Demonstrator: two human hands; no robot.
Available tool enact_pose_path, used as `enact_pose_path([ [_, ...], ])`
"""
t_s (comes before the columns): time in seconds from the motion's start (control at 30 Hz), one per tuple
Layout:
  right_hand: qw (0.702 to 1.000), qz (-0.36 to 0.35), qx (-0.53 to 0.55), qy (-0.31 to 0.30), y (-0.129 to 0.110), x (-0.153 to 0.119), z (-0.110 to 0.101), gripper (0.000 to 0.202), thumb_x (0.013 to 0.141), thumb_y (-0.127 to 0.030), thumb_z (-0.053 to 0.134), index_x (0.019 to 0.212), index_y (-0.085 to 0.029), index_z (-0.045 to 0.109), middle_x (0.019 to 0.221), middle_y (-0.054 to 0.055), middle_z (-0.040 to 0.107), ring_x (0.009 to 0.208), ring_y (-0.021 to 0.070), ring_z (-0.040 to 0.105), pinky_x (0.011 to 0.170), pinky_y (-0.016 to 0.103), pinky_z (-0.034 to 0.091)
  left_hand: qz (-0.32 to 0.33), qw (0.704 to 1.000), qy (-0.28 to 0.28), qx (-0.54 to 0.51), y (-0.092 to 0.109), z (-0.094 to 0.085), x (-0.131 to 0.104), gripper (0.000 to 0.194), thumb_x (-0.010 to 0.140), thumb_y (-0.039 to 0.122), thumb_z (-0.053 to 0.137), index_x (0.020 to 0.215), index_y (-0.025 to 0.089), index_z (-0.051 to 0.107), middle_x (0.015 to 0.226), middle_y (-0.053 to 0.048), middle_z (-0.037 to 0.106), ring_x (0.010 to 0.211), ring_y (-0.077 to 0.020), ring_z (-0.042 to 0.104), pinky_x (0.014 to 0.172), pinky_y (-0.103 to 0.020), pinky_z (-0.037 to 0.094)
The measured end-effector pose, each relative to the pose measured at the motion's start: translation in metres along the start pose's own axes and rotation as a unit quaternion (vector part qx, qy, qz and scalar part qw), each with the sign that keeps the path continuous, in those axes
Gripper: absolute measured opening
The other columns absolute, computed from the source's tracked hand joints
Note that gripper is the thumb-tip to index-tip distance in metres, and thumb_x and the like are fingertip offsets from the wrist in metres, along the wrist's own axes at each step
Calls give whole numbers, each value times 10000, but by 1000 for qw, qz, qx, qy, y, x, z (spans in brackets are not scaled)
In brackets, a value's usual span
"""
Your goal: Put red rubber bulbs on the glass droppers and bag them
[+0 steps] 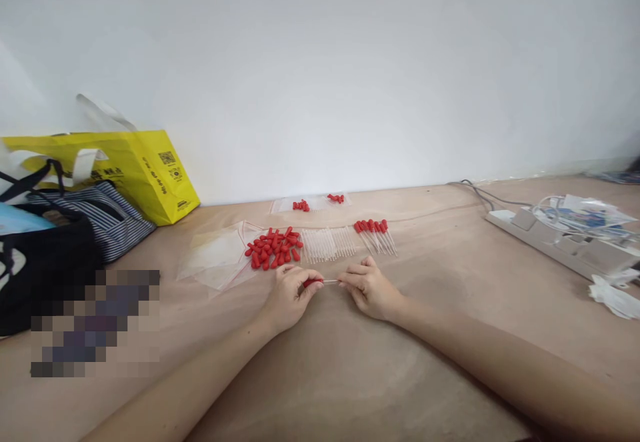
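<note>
Tan tabletop (350,375), yellow bag (150,172), perhaps QR-coded

tan table (450,335), red caps (274,249), clear tubes (327,244), bags (75,229)

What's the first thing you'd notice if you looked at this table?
The pile of red caps in the middle of the table, bright against the brown top. Just in front of it, the left hand pinches a red cap on a clear tube that the right hand holds at the other end. A yellow bag stands at the far left by the wall.
</note>
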State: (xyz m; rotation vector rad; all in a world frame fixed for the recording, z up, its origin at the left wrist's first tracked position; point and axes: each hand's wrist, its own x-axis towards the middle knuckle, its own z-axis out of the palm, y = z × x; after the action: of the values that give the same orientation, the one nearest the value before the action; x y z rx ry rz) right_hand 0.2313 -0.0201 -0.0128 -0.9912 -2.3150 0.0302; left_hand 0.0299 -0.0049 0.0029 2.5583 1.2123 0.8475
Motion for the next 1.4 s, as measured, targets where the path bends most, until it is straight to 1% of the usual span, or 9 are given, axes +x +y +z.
enact_pose_path([
  [0.2,1000,5,-15,6,-5,2,2,232,844,-153,368,836,-156,600,676,30,568,651,122,485,674,287,242,33,999,17,11,5,-2,0,168,814,311,452,769,214,582,668,28,629,637,-132,542,878,-388,253],
  [0.37,1000,3,3,23,-11,7,6,214,836,-154,374,805,-149,585,678,25,571,636,120,476,665,277,248,45,998,40,12,5,0,-2,156,803,298,480,738,203,585,634,29,607,613,-127,538,874,-387,259],
  [0.57,999,15,31,18,-13,9,7,206,841,-143,370,813,-152,574,709,22,594,637,112,485,669,269,244,25,999,31,-5,1,1,-1,147,791,328,519,739,213,595,641,44,627,584,-120,537,893,-407,245],
  [0.67,999,25,35,1,-10,8,4,209,852,-156,366,821,-158,573,740,27,603,659,116,491,681,272,236,1,999,17,-27,-2,0,0,186,751,373,574,863,225,588,704,37,657,665,-144,568,906,-418,237],
  [0.77,999,30,30,-3,-7,7,1,206,856,-165,368,830,-158,573,751,32,603,665,119,489,683,276,224,7,1000,6,-29,-4,-3,-1,242,732,379,600,929,241,578,792,25,667,783,-167,574,908,-418,224],
  [0.93,999,25,30,3,-5,6,-2,210,854,-162,365,837,-151,574,729,28,596,647,114,479,677,278,213,21,1000,6,-18,-2,-6,-2,125,774,345,554,823,248,616,768,31,656,752,-154,567,869,-392,254],
  [1.1,999,12,40,12,-5,7,-1,207,842,-163,372,814,-152,576,700,22,588,624,110,466,683,285,211,16,999,30,-36,1,-3,-3,117,771,320,556,750,224,619,708,37,642,691,-136,562,871,-381,262],
  [1.27,999,-7,52,10,-3,7,-1,210,841,-157,371,816,-152,579,700,20,597,632,109,480,691,291,215,13,999,18,-49,1,-2,-3,123,768,325,554,744,224,620,705,37,645,682,-136,565,887,-396,256],
  [1.4,999,7,53,9,-3,7,-2,203,844,-159,377,822,-146,578,699,20,595,622,105,476,688,286,229,-2,998,11,-64,1,-2,-2,139,760,341,558,728,221,621,708,35,653,672,-138,565,866,-385,289],
])
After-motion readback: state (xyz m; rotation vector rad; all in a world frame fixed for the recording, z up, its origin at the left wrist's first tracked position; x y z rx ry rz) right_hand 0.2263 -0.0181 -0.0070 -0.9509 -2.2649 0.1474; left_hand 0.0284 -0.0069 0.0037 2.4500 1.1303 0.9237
